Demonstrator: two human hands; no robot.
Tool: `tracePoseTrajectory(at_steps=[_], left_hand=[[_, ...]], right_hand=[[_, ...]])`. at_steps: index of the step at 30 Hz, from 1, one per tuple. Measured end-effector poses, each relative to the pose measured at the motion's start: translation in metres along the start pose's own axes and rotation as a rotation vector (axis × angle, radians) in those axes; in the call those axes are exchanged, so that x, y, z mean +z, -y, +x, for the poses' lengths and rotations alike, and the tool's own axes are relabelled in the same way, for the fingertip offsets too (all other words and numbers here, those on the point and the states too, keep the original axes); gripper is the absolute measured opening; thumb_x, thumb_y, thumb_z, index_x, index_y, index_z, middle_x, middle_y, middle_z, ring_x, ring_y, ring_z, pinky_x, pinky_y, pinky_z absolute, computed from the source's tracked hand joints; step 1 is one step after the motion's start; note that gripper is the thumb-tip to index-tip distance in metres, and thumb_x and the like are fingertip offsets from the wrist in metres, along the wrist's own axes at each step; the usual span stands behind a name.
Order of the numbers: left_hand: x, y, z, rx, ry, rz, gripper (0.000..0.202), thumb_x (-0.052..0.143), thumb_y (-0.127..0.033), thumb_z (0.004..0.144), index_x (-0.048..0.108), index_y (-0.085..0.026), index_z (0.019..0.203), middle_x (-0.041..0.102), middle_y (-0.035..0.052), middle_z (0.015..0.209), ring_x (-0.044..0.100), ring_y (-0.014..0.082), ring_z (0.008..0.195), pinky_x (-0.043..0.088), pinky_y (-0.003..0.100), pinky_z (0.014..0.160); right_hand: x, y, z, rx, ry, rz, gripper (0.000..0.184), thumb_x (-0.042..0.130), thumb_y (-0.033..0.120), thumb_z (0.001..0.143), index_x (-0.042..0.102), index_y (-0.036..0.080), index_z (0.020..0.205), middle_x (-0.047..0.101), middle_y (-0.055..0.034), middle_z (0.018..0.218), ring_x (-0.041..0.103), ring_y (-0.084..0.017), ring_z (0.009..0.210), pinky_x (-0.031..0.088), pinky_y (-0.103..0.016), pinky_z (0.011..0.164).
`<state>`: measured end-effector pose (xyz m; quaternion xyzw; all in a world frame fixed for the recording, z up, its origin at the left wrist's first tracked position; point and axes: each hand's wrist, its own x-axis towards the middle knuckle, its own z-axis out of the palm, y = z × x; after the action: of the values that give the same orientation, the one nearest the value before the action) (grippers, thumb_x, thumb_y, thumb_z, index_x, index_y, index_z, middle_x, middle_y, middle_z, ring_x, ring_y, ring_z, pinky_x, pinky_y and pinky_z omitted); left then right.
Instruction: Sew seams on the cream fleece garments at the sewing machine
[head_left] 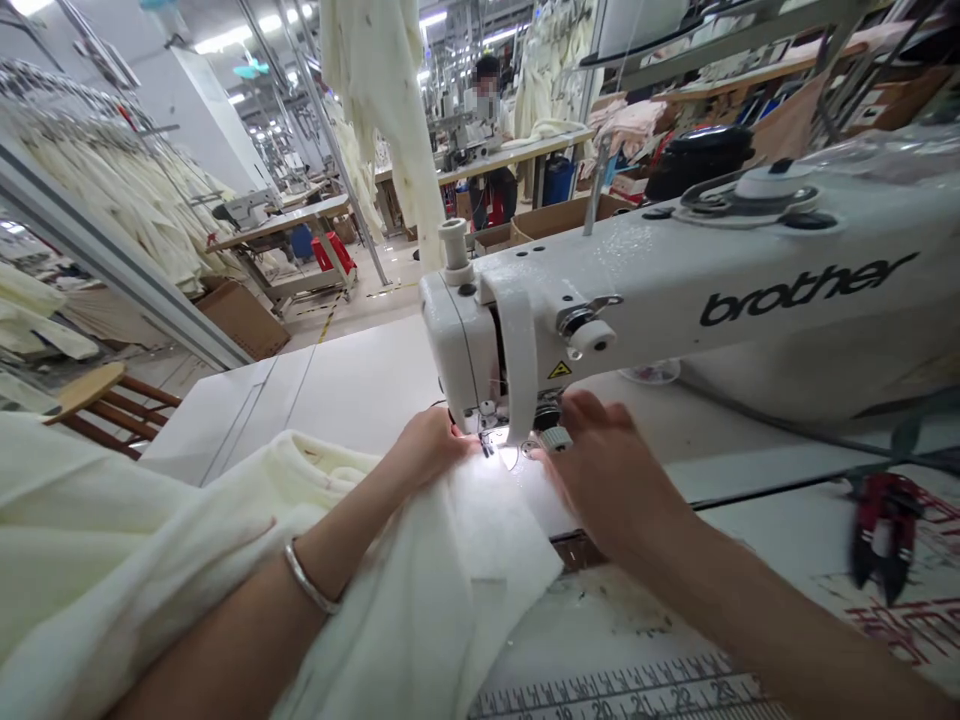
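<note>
Cream fabric [480, 560] lies under the lit needle area of a white sewing machine [517, 340] and drapes down toward me. Just left of the needle, my left hand [431, 445] grips the fabric near its upper edge; the machine head partly hides its fingertips. On the other side, my right hand [607, 465] is closed, its fingers curled beside a ribbed white knob [556, 438] and its lower fingertips close to the needle plate. What those fingers hold, if anything, cannot be made out. A larger bunch of the fabric spreads left under my left forearm.
Red-handled thread snips [886, 535] lie at the right, blurred. A printed ruler [637, 690] runs along the table's front edge. A wooden stool [105, 400] stands at left. Behind are hanging cream garments [397, 110], cardboard boxes [244, 318] and a person [491, 110] at another machine.
</note>
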<state>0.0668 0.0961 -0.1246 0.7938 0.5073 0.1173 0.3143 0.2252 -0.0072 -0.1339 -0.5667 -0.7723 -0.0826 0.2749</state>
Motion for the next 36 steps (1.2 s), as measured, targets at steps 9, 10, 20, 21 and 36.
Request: tracePoseTrajectory(at_steps=[9,10,20,21,36], left_hand=[[0.0,0.0,-0.001,0.035,0.007,0.049,0.008,0.057,-0.016,0.062,0.051,-0.017,0.056,0.055,0.0015,0.061,0.051,0.0157,0.071,0.035,0.022,0.059],[0.0,0.0,-0.001,0.034,0.004,0.052,0.008,0.056,-0.016,0.062,0.051,-0.017,0.056,0.055,0.0013,0.061,0.051,0.0154,0.07,0.035,0.022,0.059],[0.005,-0.005,-0.011,-0.03,-0.025,0.089,0.014,0.049,-0.018,0.067,0.042,-0.017,0.054,0.051,-0.0001,0.058,0.046,0.0128,0.064,0.034,0.023,0.059],[0.005,-0.006,-0.011,-0.034,-0.029,0.095,0.015,0.049,-0.018,0.067,0.041,-0.017,0.054,0.05,-0.0003,0.059,0.046,0.0127,0.063,0.033,0.023,0.059],[-0.01,0.0,0.005,0.017,0.046,0.137,0.016,0.058,-0.025,0.065,0.067,-0.015,0.074,0.069,0.0062,0.079,0.059,0.0211,0.076,0.044,0.026,0.068]], right_hand=[[0.008,0.036,-0.027,-0.267,0.043,0.025,0.028,0.042,-0.007,0.071,0.058,0.014,0.08,0.061,-0.0079,0.086,0.054,-0.021,0.073,0.047,-0.029,0.052],[0.007,0.034,-0.027,-0.243,0.056,0.066,0.028,0.041,-0.007,0.073,0.057,0.015,0.079,0.061,-0.0071,0.086,0.054,-0.02,0.073,0.046,-0.028,0.052],[-0.006,0.013,-0.029,-0.157,0.084,0.211,0.035,0.036,-0.008,0.078,0.058,0.016,0.093,0.062,-0.0025,0.081,0.052,-0.017,0.075,0.044,-0.026,0.056],[-0.006,0.013,-0.029,-0.153,0.085,0.202,0.035,0.036,-0.008,0.078,0.058,0.016,0.092,0.061,-0.0022,0.078,0.052,-0.017,0.074,0.044,-0.027,0.055],[0.016,0.033,-0.019,-0.141,0.032,-0.019,0.023,0.051,-0.005,0.067,0.063,0.014,0.072,0.065,-0.0065,0.08,0.053,-0.019,0.075,0.051,-0.03,0.071]])
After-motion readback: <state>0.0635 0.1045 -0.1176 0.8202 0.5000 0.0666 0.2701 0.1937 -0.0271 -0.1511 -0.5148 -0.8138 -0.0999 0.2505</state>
